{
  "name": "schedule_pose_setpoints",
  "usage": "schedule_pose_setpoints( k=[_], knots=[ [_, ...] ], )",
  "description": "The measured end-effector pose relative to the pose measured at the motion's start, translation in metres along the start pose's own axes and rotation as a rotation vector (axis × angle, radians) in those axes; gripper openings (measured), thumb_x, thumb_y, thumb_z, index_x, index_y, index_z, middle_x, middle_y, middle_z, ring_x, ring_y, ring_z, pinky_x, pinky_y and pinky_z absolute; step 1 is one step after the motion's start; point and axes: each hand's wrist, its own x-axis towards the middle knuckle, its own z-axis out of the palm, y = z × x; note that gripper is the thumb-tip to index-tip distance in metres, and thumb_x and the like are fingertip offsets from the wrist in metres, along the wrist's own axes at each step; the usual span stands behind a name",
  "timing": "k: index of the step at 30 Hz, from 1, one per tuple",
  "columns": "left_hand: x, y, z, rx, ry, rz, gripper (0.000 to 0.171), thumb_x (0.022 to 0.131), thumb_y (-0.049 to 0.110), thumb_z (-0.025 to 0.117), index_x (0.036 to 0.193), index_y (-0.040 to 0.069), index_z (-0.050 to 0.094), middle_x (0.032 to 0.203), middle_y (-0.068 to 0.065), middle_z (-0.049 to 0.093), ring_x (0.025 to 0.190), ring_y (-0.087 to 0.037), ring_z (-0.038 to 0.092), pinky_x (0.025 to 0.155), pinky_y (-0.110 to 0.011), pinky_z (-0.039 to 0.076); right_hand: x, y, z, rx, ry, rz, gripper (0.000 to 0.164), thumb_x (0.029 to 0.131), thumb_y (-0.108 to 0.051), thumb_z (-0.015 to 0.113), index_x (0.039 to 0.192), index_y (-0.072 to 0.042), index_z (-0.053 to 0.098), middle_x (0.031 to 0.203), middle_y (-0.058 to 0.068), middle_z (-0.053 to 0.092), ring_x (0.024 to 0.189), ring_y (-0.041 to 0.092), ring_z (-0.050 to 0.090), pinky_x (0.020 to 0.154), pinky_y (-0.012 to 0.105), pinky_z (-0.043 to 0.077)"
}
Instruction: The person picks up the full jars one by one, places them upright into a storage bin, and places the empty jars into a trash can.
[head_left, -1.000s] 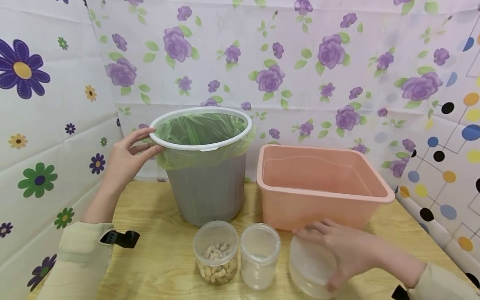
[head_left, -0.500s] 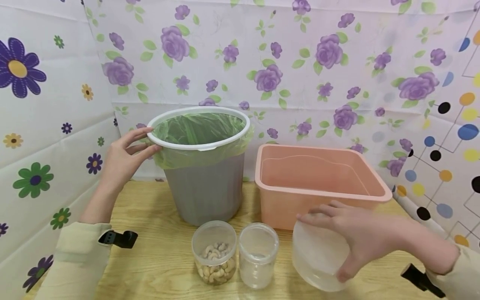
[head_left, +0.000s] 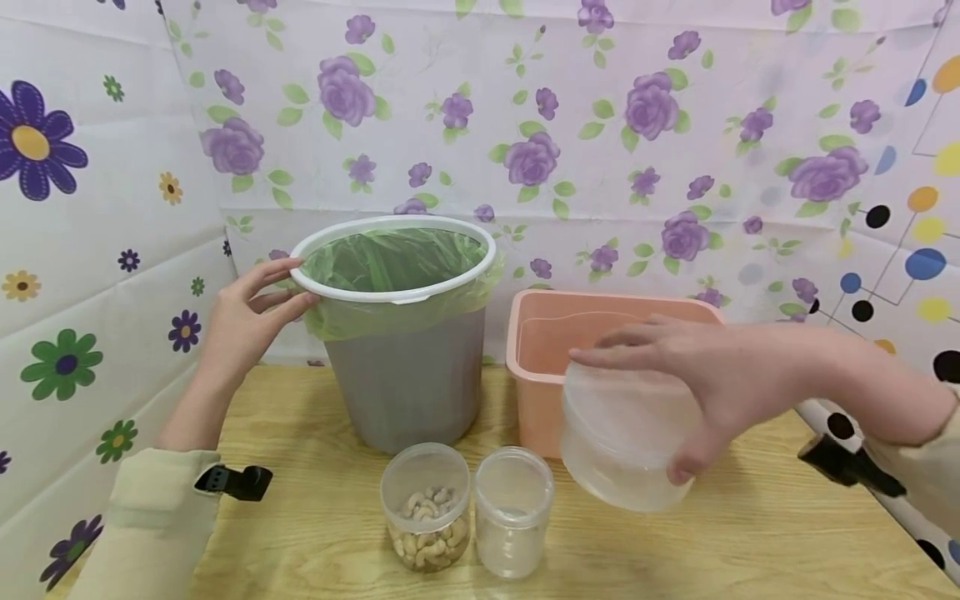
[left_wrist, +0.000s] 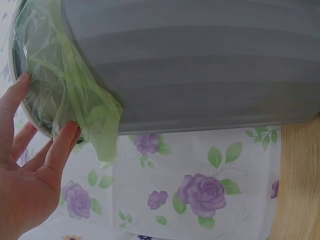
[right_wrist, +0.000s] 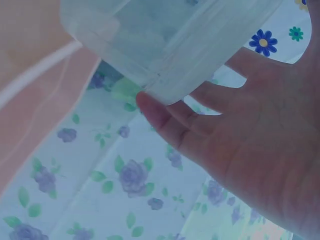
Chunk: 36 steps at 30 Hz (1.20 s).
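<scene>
My right hand (head_left: 720,383) grips a wide clear plastic jar (head_left: 626,450) by its top, fingers on the far side and thumb near. The jar hangs above the table, tilted, before the pink basin (head_left: 528,417); contents cannot be made out. In the right wrist view the jar (right_wrist: 165,45) lies against the fingers. My left hand (head_left: 243,321) holds the white rim of a grey trash can (head_left: 408,383) at its left side. The left wrist view shows the left hand (left_wrist: 35,170) at the can's green bag liner (left_wrist: 95,110).
Before the trash can stands an open clear jar of cashews (head_left: 427,521). Beside it is a narrower clear jar (head_left: 513,525). All rest on a wooden table (head_left: 300,517), with flowered cloth (head_left: 450,142) behind and at the sides.
My right hand has lifted the wide jar off the table, up and forward to the front of the basin. The left hand stays at the trash can's rim.
</scene>
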Motion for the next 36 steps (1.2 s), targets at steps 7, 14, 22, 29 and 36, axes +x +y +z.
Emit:
schedule_pose_setpoints(
  k=[7,14,22,29,36],
  knots=[
    [-0.002,0.002,-0.001,0.05,0.013,-0.016,0.058,0.09,0.039,0.072,0.141,0.018,0.054,0.148,-0.013,0.052,0.094,0.022,0.055,0.078,-0.002,0.051,0.026,-0.001,-0.035,-0.002,-0.01,-0.046,0.104,0.068,-0.062,0.08,0.154,-0.042,0.026,0.162,-0.003,0.029,0.144,0.033,0.033,0.104,0.065,0.042],
    [-0.002,-0.001,-0.002,0.03,0.014,-0.016,0.057,0.09,0.037,0.072,0.141,0.018,0.054,0.148,-0.014,0.052,0.094,0.021,0.057,0.078,-0.003,0.053,0.059,-0.005,-0.066,-0.046,-0.057,0.001,0.109,0.065,-0.059,0.083,0.155,-0.042,0.024,0.162,0.002,0.029,0.148,0.032,0.028,0.114,0.067,0.033],
    [-0.001,-0.002,-0.001,-0.004,0.001,-0.002,0.057,0.091,0.034,0.071,0.142,0.016,0.053,0.149,-0.014,0.05,0.096,0.02,0.057,0.078,-0.007,0.055,0.093,-0.017,-0.103,-0.025,-0.126,0.105,0.114,0.067,-0.047,0.088,0.155,-0.042,0.016,0.163,0.001,0.023,0.147,0.027,0.027,0.117,0.061,0.033],
    [-0.001,-0.001,-0.002,-0.004,0.007,-0.004,0.057,0.091,0.034,0.072,0.141,0.015,0.053,0.149,-0.014,0.05,0.095,0.02,0.058,0.078,-0.007,0.055,0.128,-0.033,-0.132,-0.058,-0.181,0.113,0.119,0.068,-0.033,0.09,0.155,-0.046,0.01,0.159,0.001,0.025,0.14,0.024,0.03,0.115,0.054,0.037],
    [-0.001,-0.001,-0.001,-0.012,0.002,-0.003,0.057,0.091,0.034,0.072,0.142,0.015,0.053,0.149,-0.015,0.05,0.095,0.02,0.058,0.078,-0.007,0.056,0.161,-0.046,-0.158,-0.13,-0.26,0.167,0.123,0.071,-0.027,0.088,0.154,-0.047,-0.002,0.167,0.001,-0.002,0.152,0.026,0.01,0.12,0.052,0.032]
  ],
)
